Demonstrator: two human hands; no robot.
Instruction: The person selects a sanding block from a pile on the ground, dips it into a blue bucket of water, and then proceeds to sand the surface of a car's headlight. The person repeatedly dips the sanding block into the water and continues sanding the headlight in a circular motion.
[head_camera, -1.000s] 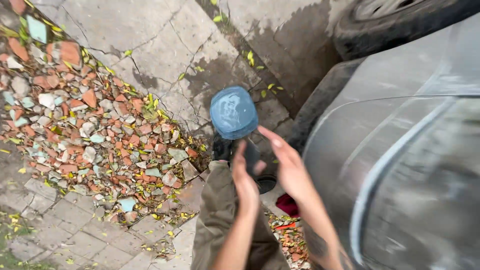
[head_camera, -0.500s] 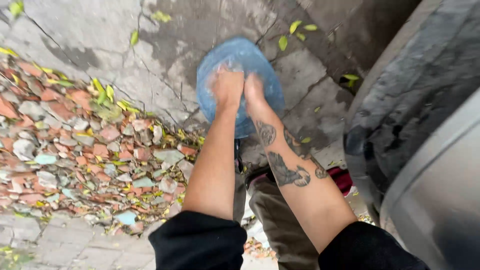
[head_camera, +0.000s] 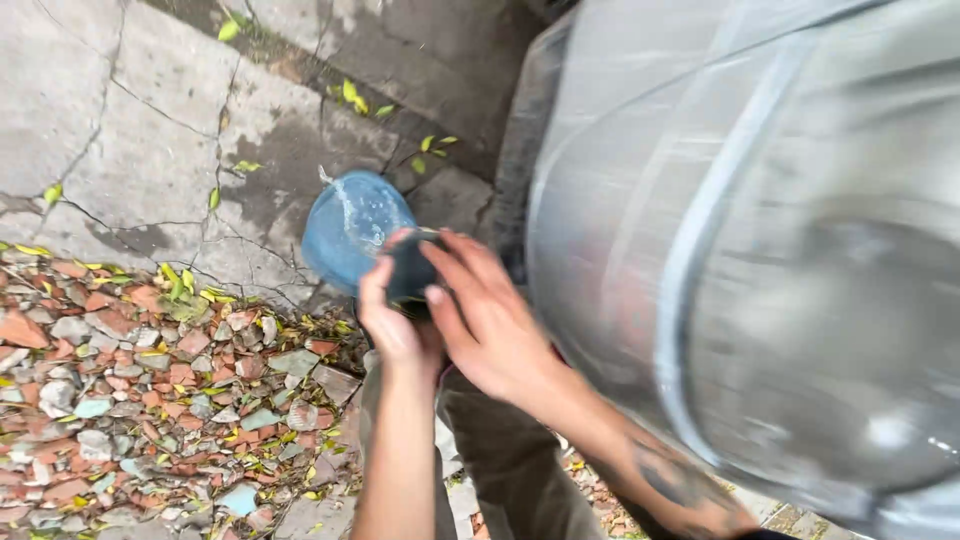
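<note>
A single head-worn camera looks steeply down from above the person's own forearms, close to both hands: the left hand (head_camera: 395, 320) and right hand (head_camera: 490, 325) meet near the frame's centre over a round blue plastic basin (head_camera: 340, 235). The cracked grey concrete pavement (head_camera: 120, 150) fills the upper left, broken red brick rubble (head_camera: 130, 400) the lower left, and a blurred grey curved vehicle body (head_camera: 760, 250) crowds the right side, very near.
</note>
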